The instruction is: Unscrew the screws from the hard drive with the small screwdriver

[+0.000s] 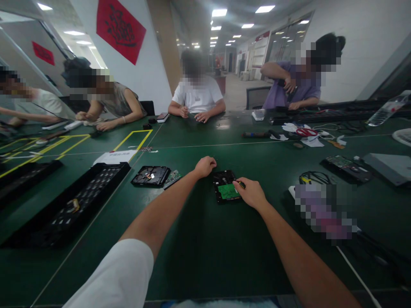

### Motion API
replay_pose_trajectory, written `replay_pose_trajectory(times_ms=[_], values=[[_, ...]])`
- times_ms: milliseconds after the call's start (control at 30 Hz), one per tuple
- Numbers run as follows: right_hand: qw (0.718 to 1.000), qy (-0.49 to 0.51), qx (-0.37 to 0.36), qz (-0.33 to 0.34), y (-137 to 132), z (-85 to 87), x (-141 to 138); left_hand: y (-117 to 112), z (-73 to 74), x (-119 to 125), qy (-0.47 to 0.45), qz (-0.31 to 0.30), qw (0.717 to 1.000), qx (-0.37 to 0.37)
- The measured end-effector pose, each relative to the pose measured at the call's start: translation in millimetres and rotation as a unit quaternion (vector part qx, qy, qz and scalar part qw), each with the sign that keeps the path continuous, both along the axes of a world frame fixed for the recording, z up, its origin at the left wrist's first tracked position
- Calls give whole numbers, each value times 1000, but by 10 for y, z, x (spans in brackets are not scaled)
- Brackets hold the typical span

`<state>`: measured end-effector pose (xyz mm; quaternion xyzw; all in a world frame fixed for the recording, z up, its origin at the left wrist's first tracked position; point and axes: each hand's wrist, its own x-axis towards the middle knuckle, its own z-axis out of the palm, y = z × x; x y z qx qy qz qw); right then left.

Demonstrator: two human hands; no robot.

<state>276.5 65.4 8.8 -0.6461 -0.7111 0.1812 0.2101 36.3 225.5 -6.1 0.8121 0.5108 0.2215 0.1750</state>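
Note:
A black hard drive lies on the green table in front of me, its green circuit board facing up. At the drive's right edge, my right hand is closed around a small black-and-yellow tool; its tip is hidden. My left hand rests just beyond the drive's upper left corner, fingers curled together near the tabletop. Whether anything sits between those fingertips is too small to tell. Left of my left forearm are another black drive casing with small pieces on it and a loose circuit board.
A long black tray holding small parts stands at left. At right lie another hard drive, a grey box, coiled cables and a partly blurred object. Several people sit across the table, working with their hands.

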Motion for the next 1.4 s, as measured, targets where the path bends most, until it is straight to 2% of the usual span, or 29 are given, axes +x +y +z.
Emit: replay_pose_trajectory(times_ms=[367, 567, 800, 933, 1167, 1400], values=[[1000, 14, -8, 8, 1, 6, 14, -105, -52, -106, -58, 81, 995, 0], [1000, -6, 12, 8, 13, -16, 18, -137, -97, -40, -65, 101, 993, 24], [1000, 8, 0, 5, 1, -5, 14, -115, -97, -72, -81, 120, 989, 19], [1000, 6, 1, 8, 2, -2, 11, -7, -41, -70, -89, 137, 987, 16], [1000, 12, -15, 5, 6, 9, 16, 326, 16, 37, -82, 151, 985, -11], [1000, 14, -13, 7, 2, 10, 21, 473, -1, 131, -77, 88, 992, -55]])
